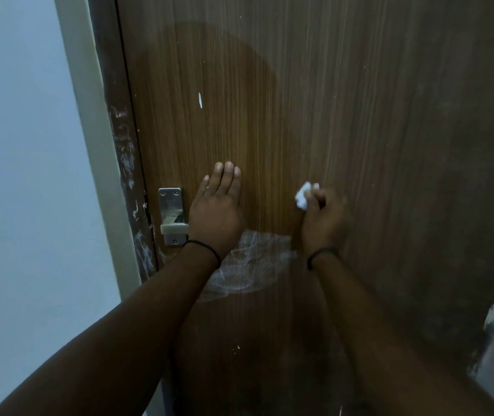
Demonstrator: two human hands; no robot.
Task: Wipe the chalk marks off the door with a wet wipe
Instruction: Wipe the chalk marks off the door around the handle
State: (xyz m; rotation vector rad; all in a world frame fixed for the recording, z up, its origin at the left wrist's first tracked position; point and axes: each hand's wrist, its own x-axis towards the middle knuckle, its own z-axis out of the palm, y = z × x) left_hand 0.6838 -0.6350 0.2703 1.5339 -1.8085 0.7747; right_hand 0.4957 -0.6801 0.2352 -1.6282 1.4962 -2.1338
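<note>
Door: a brown wood-grain door (314, 115) fills most of the view, shut against its frame on the left.
Chalk marks: a white scribbled patch of chalk marks (251, 262) sits low on the door, below and between the two hands, its left part hidden behind the left forearm.
Damp area: a darker, rounded patch (224, 85) shows on the door above the hands.
White fleck: a small upright white mark (200, 100) stands inside that darker patch.
Left hand: the left hand (217, 207) lies flat against the door, fingers straight and close together, pointing up, holding nothing.
Right hand: the right hand (323, 217) has its fingers curled round a scrunched wet wipe (302, 196), which sticks out at the fingertips and meets the door just above the chalk patch.
Wristbands: a thin dark band (206, 246) circles the left wrist, and another (322, 253) the right.
Handle plate: a metal plate with a lever (171, 216) is fixed near the door's left edge, just beside the left hand.
Frame: the dark door frame (125, 163) carries pale scuffs and smears.
Wall: a pale wall (20, 175) lies to the left of the frame.
</note>
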